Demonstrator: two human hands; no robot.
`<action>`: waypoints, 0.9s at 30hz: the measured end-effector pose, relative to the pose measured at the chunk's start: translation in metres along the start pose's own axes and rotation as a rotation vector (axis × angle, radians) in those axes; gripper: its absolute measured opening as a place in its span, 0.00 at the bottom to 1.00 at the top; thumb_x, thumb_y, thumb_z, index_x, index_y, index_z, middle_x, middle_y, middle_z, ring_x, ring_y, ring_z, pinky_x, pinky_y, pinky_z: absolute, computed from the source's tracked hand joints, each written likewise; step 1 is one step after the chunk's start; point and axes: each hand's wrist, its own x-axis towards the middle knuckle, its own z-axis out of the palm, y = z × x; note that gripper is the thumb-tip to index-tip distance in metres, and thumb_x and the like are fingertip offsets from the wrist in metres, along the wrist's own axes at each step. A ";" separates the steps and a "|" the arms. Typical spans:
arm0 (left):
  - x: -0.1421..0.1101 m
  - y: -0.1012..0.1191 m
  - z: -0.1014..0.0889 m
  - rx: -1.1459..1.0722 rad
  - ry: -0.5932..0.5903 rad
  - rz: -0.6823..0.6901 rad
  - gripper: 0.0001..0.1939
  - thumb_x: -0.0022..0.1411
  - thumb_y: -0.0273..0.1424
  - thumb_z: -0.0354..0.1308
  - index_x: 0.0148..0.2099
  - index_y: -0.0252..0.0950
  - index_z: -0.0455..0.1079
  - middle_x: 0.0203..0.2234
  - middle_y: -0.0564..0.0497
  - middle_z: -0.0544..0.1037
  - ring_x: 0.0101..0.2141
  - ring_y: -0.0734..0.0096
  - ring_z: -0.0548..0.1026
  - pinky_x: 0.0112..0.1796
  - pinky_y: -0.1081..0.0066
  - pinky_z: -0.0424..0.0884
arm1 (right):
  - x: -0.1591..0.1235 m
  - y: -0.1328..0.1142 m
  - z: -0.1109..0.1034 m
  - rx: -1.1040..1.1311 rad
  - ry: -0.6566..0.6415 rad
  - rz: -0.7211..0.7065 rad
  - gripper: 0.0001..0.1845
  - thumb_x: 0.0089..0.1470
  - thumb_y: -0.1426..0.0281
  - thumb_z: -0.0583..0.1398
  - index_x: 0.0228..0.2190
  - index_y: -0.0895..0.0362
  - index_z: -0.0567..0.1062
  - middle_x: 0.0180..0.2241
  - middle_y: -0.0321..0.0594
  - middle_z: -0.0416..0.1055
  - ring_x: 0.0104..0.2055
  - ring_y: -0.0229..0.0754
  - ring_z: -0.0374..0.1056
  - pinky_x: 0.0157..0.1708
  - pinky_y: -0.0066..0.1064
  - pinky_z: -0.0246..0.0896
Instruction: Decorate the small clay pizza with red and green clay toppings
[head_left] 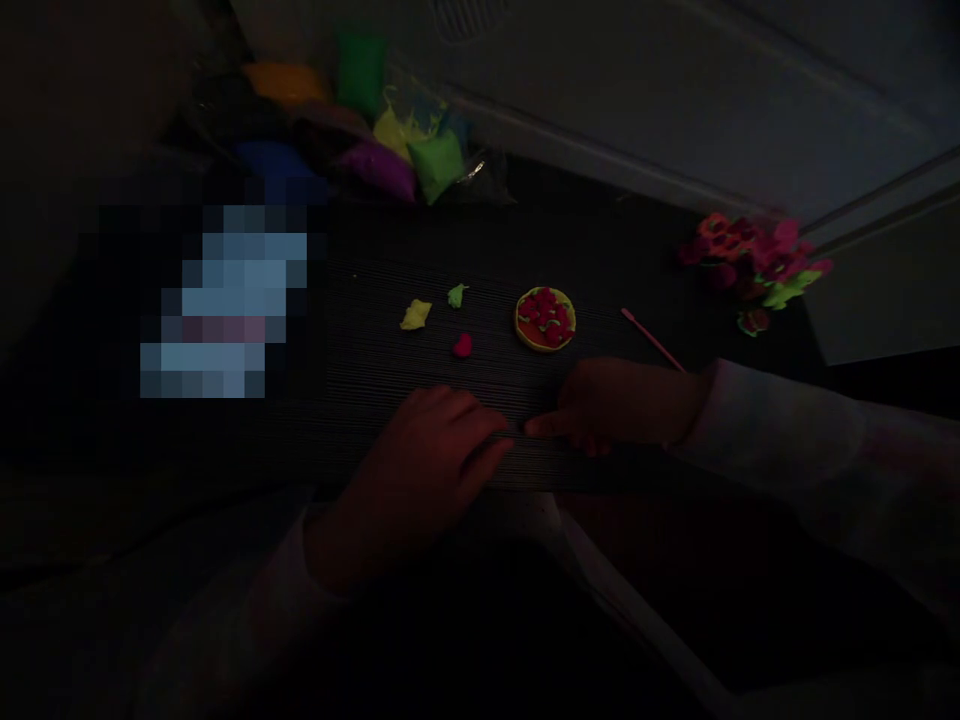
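Note:
The scene is very dark. My left hand (442, 445) is low over the dark ribbed tabletop (360, 360), its thumb and index finger stretched forward with a small gap between the tips. Facing it, my right hand (604, 405) points its index finger left, the tip close to the left fingertips; its other fingers curl below. I make out nothing held in either hand. Just beyond them lie a red lump of modelling clay (462, 346), a yellow clay piece (415, 315) and a light green clay piece (457, 295). A yellow-rimmed clay dish (517, 330) holds red and green clay bits.
A pink thin tool (651, 338) lies beyond my right wrist. Pink, orange and green clay shapes (776, 260) are clustered at the back right. Several coloured clay packets (437, 165) are piled at the back left. A blurred-out bright screen-like patch (232, 300) is at left.

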 end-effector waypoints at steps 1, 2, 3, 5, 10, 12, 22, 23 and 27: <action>-0.001 0.000 0.002 0.004 0.008 0.006 0.10 0.60 0.32 0.47 0.39 0.36 0.67 0.33 0.51 0.72 0.36 0.68 0.67 0.40 0.64 0.61 | 0.001 -0.002 0.000 -0.006 0.000 0.023 0.27 0.44 0.48 0.52 0.09 0.55 0.65 0.11 0.36 0.66 0.16 0.36 0.64 0.20 0.29 0.57; -0.002 -0.001 0.003 0.008 0.016 0.014 0.10 0.61 0.32 0.46 0.39 0.36 0.67 0.33 0.51 0.72 0.36 0.68 0.67 0.40 0.63 0.61 | 0.001 -0.003 0.000 -0.011 -0.002 0.046 0.28 0.44 0.48 0.52 0.08 0.55 0.64 0.11 0.36 0.66 0.16 0.36 0.64 0.20 0.28 0.57; -0.002 -0.002 0.004 0.012 0.020 0.023 0.11 0.61 0.33 0.46 0.39 0.36 0.67 0.33 0.50 0.72 0.36 0.67 0.67 0.40 0.63 0.61 | 0.002 -0.005 0.000 -0.016 -0.005 0.070 0.28 0.44 0.49 0.52 0.08 0.55 0.64 0.11 0.36 0.66 0.15 0.36 0.64 0.20 0.28 0.57; -0.003 -0.003 0.004 0.017 0.020 0.038 0.11 0.61 0.33 0.45 0.40 0.36 0.67 0.33 0.50 0.72 0.36 0.67 0.66 0.40 0.63 0.60 | 0.003 -0.008 -0.001 -0.021 -0.020 0.106 0.27 0.45 0.50 0.53 0.08 0.55 0.64 0.11 0.36 0.66 0.15 0.35 0.63 0.20 0.28 0.58; -0.004 -0.005 0.004 0.003 0.029 0.052 0.12 0.61 0.34 0.45 0.40 0.36 0.67 0.32 0.50 0.71 0.35 0.66 0.65 0.39 0.63 0.60 | 0.003 -0.014 -0.003 -0.030 -0.051 0.176 0.28 0.45 0.49 0.52 0.07 0.55 0.64 0.11 0.36 0.65 0.15 0.35 0.63 0.19 0.27 0.58; -0.004 -0.005 0.004 0.002 0.035 0.052 0.12 0.62 0.34 0.44 0.40 0.35 0.67 0.32 0.50 0.71 0.35 0.66 0.65 0.39 0.63 0.60 | 0.003 -0.015 -0.003 -0.023 -0.055 0.198 0.28 0.45 0.49 0.52 0.07 0.55 0.64 0.11 0.36 0.65 0.15 0.35 0.63 0.19 0.27 0.58; -0.003 -0.008 0.005 0.023 0.025 0.091 0.12 0.61 0.33 0.44 0.38 0.35 0.67 0.30 0.49 0.70 0.34 0.63 0.64 0.36 0.62 0.60 | 0.000 -0.016 -0.002 0.015 -0.039 0.286 0.26 0.48 0.55 0.53 0.08 0.57 0.65 0.11 0.36 0.65 0.14 0.34 0.61 0.17 0.27 0.55; -0.003 -0.009 0.005 0.018 0.025 0.098 0.12 0.61 0.33 0.44 0.39 0.35 0.67 0.30 0.49 0.70 0.34 0.63 0.64 0.36 0.62 0.60 | 0.000 -0.016 -0.002 0.028 -0.047 0.296 0.25 0.47 0.55 0.53 0.08 0.57 0.65 0.11 0.36 0.65 0.14 0.34 0.62 0.17 0.27 0.56; -0.004 -0.009 0.004 0.002 0.011 0.097 0.12 0.61 0.33 0.44 0.38 0.35 0.67 0.30 0.50 0.70 0.34 0.63 0.65 0.35 0.62 0.60 | 0.000 -0.017 -0.003 0.025 -0.072 0.344 0.24 0.45 0.55 0.55 0.09 0.58 0.65 0.12 0.36 0.65 0.15 0.34 0.63 0.17 0.25 0.56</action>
